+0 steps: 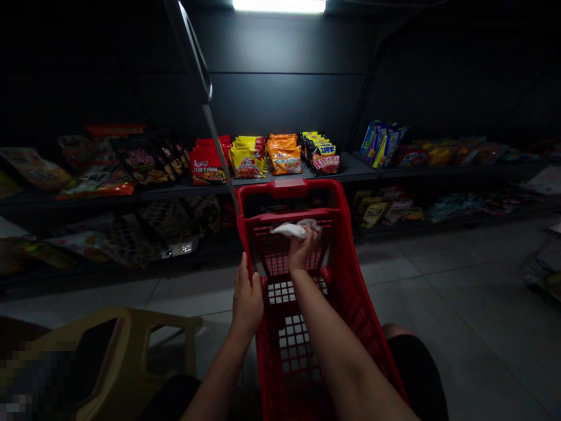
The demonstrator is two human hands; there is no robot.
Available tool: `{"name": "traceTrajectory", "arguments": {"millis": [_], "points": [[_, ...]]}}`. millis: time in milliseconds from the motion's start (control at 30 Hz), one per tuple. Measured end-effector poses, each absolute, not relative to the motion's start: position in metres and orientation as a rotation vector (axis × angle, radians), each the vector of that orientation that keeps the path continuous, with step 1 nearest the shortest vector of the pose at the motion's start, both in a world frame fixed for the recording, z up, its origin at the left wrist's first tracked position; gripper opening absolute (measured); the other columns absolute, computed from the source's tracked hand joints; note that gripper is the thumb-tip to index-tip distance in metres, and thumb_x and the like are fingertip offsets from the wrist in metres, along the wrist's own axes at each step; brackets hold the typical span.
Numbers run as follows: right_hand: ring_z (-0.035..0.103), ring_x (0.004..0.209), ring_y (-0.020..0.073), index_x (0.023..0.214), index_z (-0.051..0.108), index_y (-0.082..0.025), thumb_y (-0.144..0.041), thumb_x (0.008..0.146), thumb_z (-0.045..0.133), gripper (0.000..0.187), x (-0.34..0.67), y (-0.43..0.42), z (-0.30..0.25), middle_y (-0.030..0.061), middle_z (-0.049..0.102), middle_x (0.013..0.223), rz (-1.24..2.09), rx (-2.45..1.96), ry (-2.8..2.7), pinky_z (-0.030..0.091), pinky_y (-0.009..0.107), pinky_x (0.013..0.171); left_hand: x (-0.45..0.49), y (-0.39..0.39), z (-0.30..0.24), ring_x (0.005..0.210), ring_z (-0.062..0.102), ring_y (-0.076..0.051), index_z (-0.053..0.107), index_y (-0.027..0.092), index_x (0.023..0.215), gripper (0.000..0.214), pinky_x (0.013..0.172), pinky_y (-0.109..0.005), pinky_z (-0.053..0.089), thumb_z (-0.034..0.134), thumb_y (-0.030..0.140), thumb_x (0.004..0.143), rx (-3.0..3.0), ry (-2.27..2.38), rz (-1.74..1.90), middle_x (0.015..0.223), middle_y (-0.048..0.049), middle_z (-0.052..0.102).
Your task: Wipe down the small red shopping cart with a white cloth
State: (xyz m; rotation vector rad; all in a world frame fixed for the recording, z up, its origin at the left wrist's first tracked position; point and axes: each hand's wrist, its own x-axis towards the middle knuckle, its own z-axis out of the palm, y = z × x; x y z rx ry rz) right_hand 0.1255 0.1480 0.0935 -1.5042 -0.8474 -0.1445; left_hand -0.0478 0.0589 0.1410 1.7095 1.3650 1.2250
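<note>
A red plastic shopping basket [363, 292] with grid walls and an extended metal pull handle [219, 149] stands in front of me, between my knees. My right hand [303, 248] reaches inside it, fingers closed around a white cloth [289, 229], against the slatted inner panel near the far end. Whether the cloth is fabric or tissue is hard to make out. My left hand [249, 292] rests on the basket's left rim, the fingers stretched along its outer side and the thumb towards the top edge.
Behind the basket runs a dark shelf [350, 166] with red, yellow, orange and black noodle packets [284, 155]. Snack bags [96, 175] lie to the left, blue packets [381, 143] to the right. A yellowish plastic stool [127, 333] stands at lower left on the tiled floor.
</note>
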Motion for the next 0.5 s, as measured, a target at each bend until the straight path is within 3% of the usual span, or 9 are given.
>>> {"name": "traceTrajectory", "arguments": {"millis": [167,267,367,500], "points": [[0.03,0.142,0.0257,0.136,0.057,-0.028,-0.016,0.091,0.051,0.046,0.068,0.15,0.089,0.0063,0.045,0.148,-0.129,-1.486,-1.662,0.024,0.046,0.12,-0.049,0.059,0.141,0.149,0.032,-0.023,0.029,0.018,0.156,0.061,0.125,-0.046,0.022,0.043,0.027,0.097,1.708,1.36,1.22,0.161,-0.0126,0.033],[0.026,0.145,0.0256,0.138,0.055,-0.03,-0.015,0.09,0.05,0.05,0.103,0.138,0.08,0.0037,0.046,0.151,-0.185,-1.581,-1.652,0.016,0.051,0.123,-0.05,0.058,0.143,0.15,0.031,-0.022,0.028,0.019,0.156,0.061,0.125,-0.045,0.022,0.043,0.026,0.097,1.701,1.372,1.208,0.162,-0.0114,0.033],[0.028,0.145,0.0247,0.134,0.057,-0.021,-0.012,0.089,0.043,0.048,0.154,0.131,0.072,0.0096,0.046,0.149,-0.247,-1.684,-1.287,0.019,0.052,0.122,-0.05,0.057,0.144,0.149,0.031,-0.022,0.029,0.02,0.156,0.061,0.125,-0.044,0.023,0.042,0.026,0.097,1.691,1.376,1.212,0.162,-0.011,0.034],[0.02,0.149,0.0284,0.147,0.037,-0.005,-0.011,0.087,0.035,0.06,0.154,0.143,0.068,0.0243,0.031,0.155,-0.246,-1.727,-0.966,0.024,0.056,0.12,-0.048,0.059,0.142,0.15,0.03,-0.022,0.03,0.017,0.155,0.06,0.125,-0.046,0.021,0.041,0.026,0.097,1.702,1.367,1.225,0.161,-0.0126,0.034]]}}
